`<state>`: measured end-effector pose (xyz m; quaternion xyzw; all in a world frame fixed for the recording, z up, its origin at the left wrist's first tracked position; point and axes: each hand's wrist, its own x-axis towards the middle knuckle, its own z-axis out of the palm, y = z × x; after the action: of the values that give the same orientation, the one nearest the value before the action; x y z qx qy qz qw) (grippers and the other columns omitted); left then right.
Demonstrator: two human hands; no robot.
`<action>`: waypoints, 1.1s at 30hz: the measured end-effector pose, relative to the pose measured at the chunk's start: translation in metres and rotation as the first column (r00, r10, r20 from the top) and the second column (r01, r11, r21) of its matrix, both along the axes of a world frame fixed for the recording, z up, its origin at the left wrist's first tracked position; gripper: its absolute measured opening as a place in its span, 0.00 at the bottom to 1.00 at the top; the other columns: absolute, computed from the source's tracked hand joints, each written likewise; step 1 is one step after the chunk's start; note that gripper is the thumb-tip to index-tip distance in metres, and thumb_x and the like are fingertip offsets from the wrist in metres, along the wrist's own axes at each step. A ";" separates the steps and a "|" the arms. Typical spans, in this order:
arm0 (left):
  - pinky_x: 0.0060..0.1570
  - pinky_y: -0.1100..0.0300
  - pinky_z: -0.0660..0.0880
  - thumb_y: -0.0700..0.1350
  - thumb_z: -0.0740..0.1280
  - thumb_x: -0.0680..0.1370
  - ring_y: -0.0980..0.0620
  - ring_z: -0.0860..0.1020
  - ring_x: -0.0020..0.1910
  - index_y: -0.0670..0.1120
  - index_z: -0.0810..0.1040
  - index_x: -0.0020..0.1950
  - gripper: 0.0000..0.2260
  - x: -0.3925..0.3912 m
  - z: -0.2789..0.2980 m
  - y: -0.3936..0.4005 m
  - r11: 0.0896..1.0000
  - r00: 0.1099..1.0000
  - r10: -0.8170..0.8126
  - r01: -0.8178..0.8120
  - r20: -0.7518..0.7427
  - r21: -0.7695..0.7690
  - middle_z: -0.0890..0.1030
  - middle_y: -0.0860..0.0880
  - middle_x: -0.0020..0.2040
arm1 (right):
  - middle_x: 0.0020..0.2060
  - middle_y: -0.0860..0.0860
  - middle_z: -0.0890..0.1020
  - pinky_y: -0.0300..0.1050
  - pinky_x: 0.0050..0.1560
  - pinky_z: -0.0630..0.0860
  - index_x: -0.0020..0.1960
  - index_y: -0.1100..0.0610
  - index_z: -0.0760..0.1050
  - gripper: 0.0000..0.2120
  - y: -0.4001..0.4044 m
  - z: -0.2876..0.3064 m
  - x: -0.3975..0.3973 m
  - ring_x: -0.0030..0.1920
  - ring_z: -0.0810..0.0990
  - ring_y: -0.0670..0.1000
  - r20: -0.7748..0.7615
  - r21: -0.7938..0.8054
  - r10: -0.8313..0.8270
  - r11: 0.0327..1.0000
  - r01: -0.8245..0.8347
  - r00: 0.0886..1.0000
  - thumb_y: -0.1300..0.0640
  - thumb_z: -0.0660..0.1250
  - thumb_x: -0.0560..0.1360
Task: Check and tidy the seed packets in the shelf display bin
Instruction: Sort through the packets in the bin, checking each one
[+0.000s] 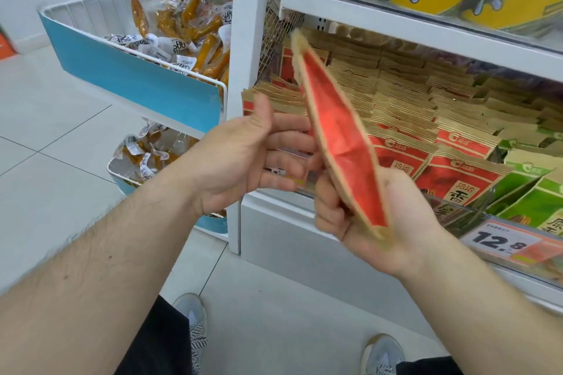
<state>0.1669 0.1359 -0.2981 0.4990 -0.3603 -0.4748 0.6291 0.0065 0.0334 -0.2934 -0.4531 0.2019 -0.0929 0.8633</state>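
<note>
Open floor [76, 137] lies left of the post [248, 24]; packed packets [405, 94] and the shelf [426, 27] above crowd its right.

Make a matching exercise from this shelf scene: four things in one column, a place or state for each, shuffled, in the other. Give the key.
Things:
1. red packet
2. left hand
3. green packets
4. price tag

Places or states:
A. on the shelf's front edge, lower right
B. open, fingers beside the red packet
C. held edge-on in the right hand
D. in the bin, right of the red stock

Pairs: 1-C, 2-B, 3-D, 4-A
</note>
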 end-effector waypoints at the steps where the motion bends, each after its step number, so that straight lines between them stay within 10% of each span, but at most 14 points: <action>1: 0.49 0.53 0.79 0.69 0.65 0.69 0.50 0.81 0.44 0.42 0.78 0.62 0.34 -0.002 -0.002 -0.001 1.000 0.998 -0.015 0.016 0.060 -0.014 0.82 0.46 0.50 | 0.29 0.55 0.71 0.41 0.28 0.59 0.49 0.62 0.77 0.10 0.002 -0.004 0.001 0.24 0.66 0.49 0.049 0.138 0.111 0.983 -0.117 0.993 0.57 0.66 0.70; 5: 0.55 0.46 0.77 0.53 0.78 0.67 0.41 0.81 0.51 0.45 0.80 0.58 0.23 -0.014 -0.007 0.000 0.996 0.994 -0.077 0.081 0.077 -0.047 0.83 0.44 0.54 | 0.32 0.55 0.77 0.41 0.32 0.66 0.52 0.61 0.74 0.15 0.005 -0.022 0.006 0.27 0.72 0.50 0.096 0.348 0.251 0.898 -0.269 0.963 0.49 0.63 0.75; 8: 0.39 0.46 0.77 0.46 0.74 0.70 0.37 0.79 0.36 0.45 0.80 0.54 0.14 -0.019 -0.001 -0.001 0.999 0.998 0.019 -0.017 0.062 -0.045 0.84 0.40 0.48 | 0.40 0.57 0.83 0.46 0.39 0.76 0.50 0.60 0.80 0.17 0.003 -0.013 0.008 0.35 0.80 0.54 -0.059 0.025 0.134 0.991 -0.132 0.989 0.50 0.59 0.75; 12: 0.48 0.46 0.82 0.42 0.75 0.69 0.44 0.84 0.48 0.44 0.78 0.57 0.18 -0.013 0.008 0.001 0.994 0.993 0.112 -0.113 0.031 0.015 0.85 0.44 0.50 | 0.48 0.57 0.85 0.56 0.52 0.76 0.49 0.57 0.85 0.17 -0.016 -0.010 0.004 0.46 0.84 0.58 -0.125 -0.276 -0.113 0.958 0.075 0.986 0.51 0.60 0.76; 16: 0.42 0.53 0.82 0.44 0.73 0.65 0.46 0.85 0.45 0.46 0.79 0.54 0.17 -0.013 0.008 0.003 0.991 0.989 0.098 -0.107 0.106 0.076 0.86 0.46 0.48 | 0.37 0.55 0.80 0.46 0.34 0.69 0.46 0.56 0.80 0.25 -0.026 -0.005 0.000 0.34 0.76 0.52 -0.055 -0.533 -0.189 0.836 0.131 0.980 0.34 0.69 0.65; 28: 0.41 0.55 0.82 0.44 0.73 0.65 0.49 0.85 0.45 0.48 0.80 0.52 0.15 -0.014 0.009 0.002 0.993 0.976 0.046 -0.068 0.214 0.100 0.86 0.49 0.46 | 0.38 0.57 0.84 0.48 0.40 0.76 0.47 0.62 0.81 0.12 -0.023 -0.001 -0.007 0.38 0.81 0.57 0.039 -0.557 -0.184 0.812 0.175 0.982 0.53 0.70 0.71; 33: 0.49 0.52 0.81 0.49 0.74 0.65 0.51 0.84 0.49 0.51 0.82 0.52 0.16 -0.012 0.018 0.006 0.992 0.889 -0.079 0.025 0.452 0.125 0.86 0.51 0.48 | 0.30 0.52 0.83 0.36 0.25 0.73 0.47 0.62 0.77 0.09 -0.023 0.011 -0.012 0.24 0.78 0.45 0.132 -0.509 -0.149 0.838 0.196 0.980 0.58 0.68 0.69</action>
<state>0.1552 0.1415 -0.2802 0.6221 -0.4828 -0.3814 0.4842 -0.0054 0.0101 -0.2829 -0.6449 0.1716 -0.2408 0.7048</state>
